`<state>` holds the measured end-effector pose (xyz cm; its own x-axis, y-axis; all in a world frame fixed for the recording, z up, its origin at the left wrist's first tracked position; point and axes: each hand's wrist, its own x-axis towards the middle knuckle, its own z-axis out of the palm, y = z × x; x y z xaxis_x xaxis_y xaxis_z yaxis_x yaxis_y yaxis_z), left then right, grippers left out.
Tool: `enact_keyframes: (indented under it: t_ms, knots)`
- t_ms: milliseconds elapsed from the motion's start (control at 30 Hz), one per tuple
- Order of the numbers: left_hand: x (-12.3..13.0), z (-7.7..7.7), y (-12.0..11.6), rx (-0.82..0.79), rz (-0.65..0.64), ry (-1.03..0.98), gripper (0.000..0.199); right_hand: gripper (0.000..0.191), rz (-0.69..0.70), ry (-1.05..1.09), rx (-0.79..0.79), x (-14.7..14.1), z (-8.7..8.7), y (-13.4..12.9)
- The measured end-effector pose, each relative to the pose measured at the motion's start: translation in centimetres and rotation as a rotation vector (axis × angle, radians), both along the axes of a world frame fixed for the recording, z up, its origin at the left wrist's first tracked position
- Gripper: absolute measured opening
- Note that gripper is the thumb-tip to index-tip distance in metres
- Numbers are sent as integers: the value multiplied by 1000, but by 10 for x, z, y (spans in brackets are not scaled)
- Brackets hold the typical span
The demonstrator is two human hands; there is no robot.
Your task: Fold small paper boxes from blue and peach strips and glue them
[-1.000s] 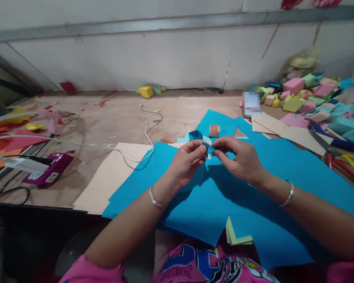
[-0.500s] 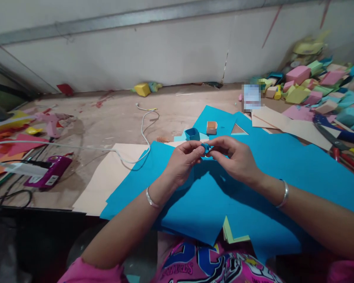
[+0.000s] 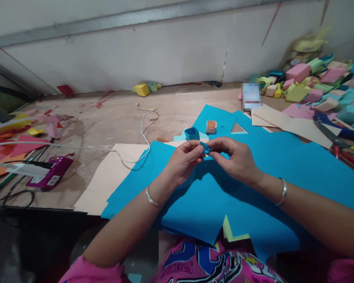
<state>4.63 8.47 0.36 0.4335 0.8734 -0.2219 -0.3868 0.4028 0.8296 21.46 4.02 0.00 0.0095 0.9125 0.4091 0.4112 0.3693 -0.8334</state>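
A small blue folded paper piece [image 3: 205,147] is pinched between both hands above the large blue paper sheets [image 3: 271,165]. My left hand [image 3: 185,160] grips its left side with thumb and fingers. From the right, my right hand [image 3: 234,159] holds its other edge between thumb and forefinger. Just behind the hands stand a blue open paper box [image 3: 191,134] and a small peach open box [image 3: 211,127].
Pink glue gun [image 3: 52,125], white cable [image 3: 142,129] and purple power strip [image 3: 51,173] lie left. Scissors [image 3: 332,137] and a heap of coloured paper shapes [image 3: 309,88] are at the right. A yellow box [image 3: 141,89] sits by the wall. Peach sheets [image 3: 106,177] lie front left.
The blue piece has turned slightly between my fingers and shows more of its surface. Both hands stay nearly in place, still holding it.
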Motion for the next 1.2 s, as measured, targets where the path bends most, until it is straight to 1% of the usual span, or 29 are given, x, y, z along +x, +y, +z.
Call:
enact_keyframes:
  t_ms: [100,200,267,400,533,667,800,900,1000,1067,1133,1200]
  knots:
    - [1,-3,0,-10,37,-15,31,17,17,64,-49,-2,-2,-1]
    - [2,-4,0,-18,34,-9,32,19,55,223,-154,-5,-3,-1]
    - [2,-4,-1,-14,27,-4,31,17,56,305,-214,-5,-2,0]
    - [3,-3,0,7,33,-6,31,13,3,339,-306,-5,1,1]
    - [3,-4,0,23,26,21,30,19,68,453,-417,-5,3,2]
    - [3,-5,-2,32,-42,72,28,12,99,470,-419,-7,4,3]
    - [3,-4,-4,35,-75,97,27,9,74,472,-424,-6,4,4]
    - [2,-3,-5,82,-67,137,24,9,70,462,-418,-5,6,3]
    - [1,-1,-5,185,-35,188,20,10,128,468,-418,-3,9,2]
    - [1,0,-6,258,10,225,18,12,163,471,-430,-3,10,1]
    - [0,2,-7,324,55,266,15,15,153,471,-442,-2,10,1]
    - [0,4,-8,370,57,296,13,19,121,471,-454,-2,7,1]
